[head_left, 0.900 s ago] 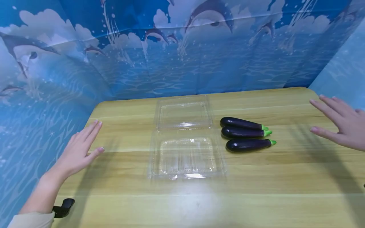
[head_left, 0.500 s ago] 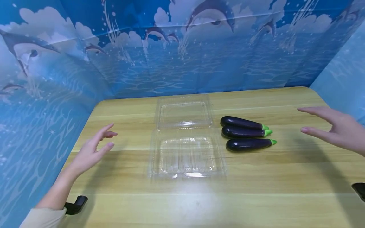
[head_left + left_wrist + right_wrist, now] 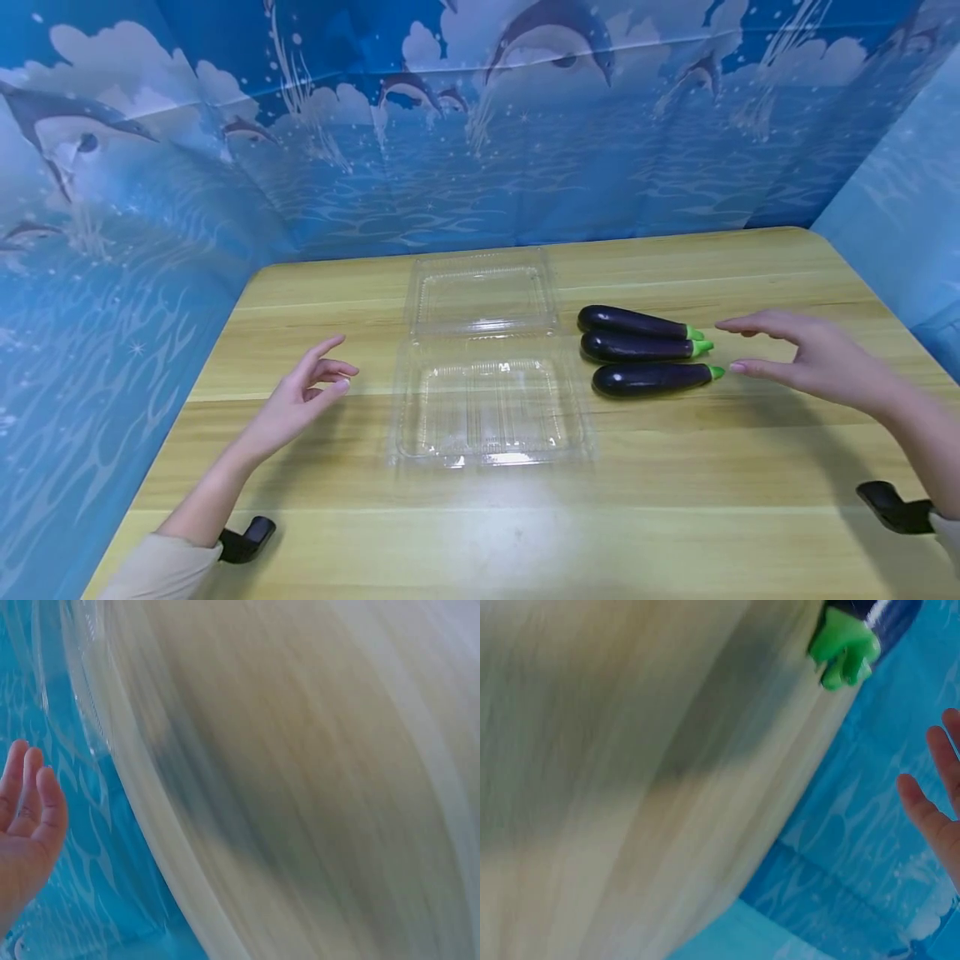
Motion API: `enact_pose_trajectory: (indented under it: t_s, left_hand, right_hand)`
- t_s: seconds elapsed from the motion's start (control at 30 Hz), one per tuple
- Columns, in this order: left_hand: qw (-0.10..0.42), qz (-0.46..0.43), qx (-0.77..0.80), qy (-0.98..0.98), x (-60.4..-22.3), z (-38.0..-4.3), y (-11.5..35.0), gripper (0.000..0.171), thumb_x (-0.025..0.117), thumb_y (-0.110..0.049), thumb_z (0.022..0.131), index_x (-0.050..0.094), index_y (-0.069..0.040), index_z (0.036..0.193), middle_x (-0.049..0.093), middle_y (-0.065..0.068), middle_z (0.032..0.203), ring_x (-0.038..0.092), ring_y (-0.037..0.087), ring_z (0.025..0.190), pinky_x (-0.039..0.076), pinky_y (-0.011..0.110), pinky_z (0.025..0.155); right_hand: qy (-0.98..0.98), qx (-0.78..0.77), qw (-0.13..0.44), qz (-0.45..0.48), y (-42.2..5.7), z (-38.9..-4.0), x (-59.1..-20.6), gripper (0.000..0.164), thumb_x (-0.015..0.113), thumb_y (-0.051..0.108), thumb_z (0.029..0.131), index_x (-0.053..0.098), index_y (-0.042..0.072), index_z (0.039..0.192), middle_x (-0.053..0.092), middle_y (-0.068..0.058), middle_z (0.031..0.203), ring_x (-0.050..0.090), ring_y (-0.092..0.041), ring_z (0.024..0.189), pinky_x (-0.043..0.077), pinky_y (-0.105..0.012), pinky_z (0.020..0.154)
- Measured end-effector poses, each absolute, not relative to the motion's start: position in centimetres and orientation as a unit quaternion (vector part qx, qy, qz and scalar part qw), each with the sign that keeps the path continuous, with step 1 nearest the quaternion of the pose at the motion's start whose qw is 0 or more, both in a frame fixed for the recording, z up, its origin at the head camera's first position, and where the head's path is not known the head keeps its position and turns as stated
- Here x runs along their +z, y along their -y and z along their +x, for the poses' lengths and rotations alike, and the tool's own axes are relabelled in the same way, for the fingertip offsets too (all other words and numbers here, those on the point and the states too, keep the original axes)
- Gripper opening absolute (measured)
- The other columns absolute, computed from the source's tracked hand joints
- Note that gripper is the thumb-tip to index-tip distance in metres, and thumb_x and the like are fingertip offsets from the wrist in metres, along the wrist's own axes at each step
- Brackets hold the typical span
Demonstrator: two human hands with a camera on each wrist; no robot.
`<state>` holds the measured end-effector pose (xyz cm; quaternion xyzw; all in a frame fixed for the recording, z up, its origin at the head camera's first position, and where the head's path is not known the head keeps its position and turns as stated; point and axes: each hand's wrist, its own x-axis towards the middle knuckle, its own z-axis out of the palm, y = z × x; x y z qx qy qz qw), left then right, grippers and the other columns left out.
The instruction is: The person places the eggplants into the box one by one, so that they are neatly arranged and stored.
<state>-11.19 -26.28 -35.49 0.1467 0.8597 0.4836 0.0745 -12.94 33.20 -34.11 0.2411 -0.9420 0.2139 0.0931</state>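
Note:
Three dark purple eggplants with green stem ends lie side by side, right of centre: a back eggplant (image 3: 632,322), a middle eggplant (image 3: 637,346) and a front eggplant (image 3: 651,379). To their left lies a clear plastic clamshell box (image 3: 491,408), spread flat with its lid (image 3: 483,292) toward the back. My right hand (image 3: 813,358) hovers just right of the green stems, thumb and fingers apart, holding nothing. Left of the box, my left hand (image 3: 296,408) hangs above the table with loosely bent fingers and nothing in them. In the right wrist view, green stems (image 3: 844,649) show at the top.
The pale wooden table (image 3: 517,533) has rounded back corners. A blue dolphin-print cloth (image 3: 480,183) hangs behind it and along both sides. Each wrist carries a black camera mount, such as the left mount (image 3: 247,540).
My right hand has come left and down to beside the eggplants' stems. My left hand has moved right, toward the box, and its fingers have bent. Box and eggplants have stayed put.

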Motion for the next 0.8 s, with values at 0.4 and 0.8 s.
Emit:
enact_pose_trajectory:
  t_s: [0.4,0.8]
  left_hand:
    - [0.111,0.143,0.503,-0.845,-36.9,-12.3,23.9,0.059,0.057,-0.021,0.094,0.027,-0.016,0.145,0.055,0.02,0.12,0.056,0.034,0.103,0.048,0.029,0.082]
    - [0.166,0.133,0.546,-0.81,-37.4,-13.0,22.2,0.063,0.057,-0.019,0.093,0.024,-0.008,0.145,0.045,0.025,0.123,0.061,0.034,0.095,0.051,0.041,0.082]
  right_hand:
    - [0.928,0.26,0.037,0.266,-31.5,-13.0,-36.5,0.045,0.079,0.018,0.074,0.064,0.013,0.116,0.064,-0.001,0.109,0.055,-0.005,0.093,0.044,-0.018,0.077]
    - [0.925,0.252,0.018,0.283,-30.7,-13.6,-37.4,0.042,0.078,0.018,0.076,0.064,0.009,0.114,0.065,-0.002,0.107,0.057,-0.007,0.091,0.051,-0.03,0.071]
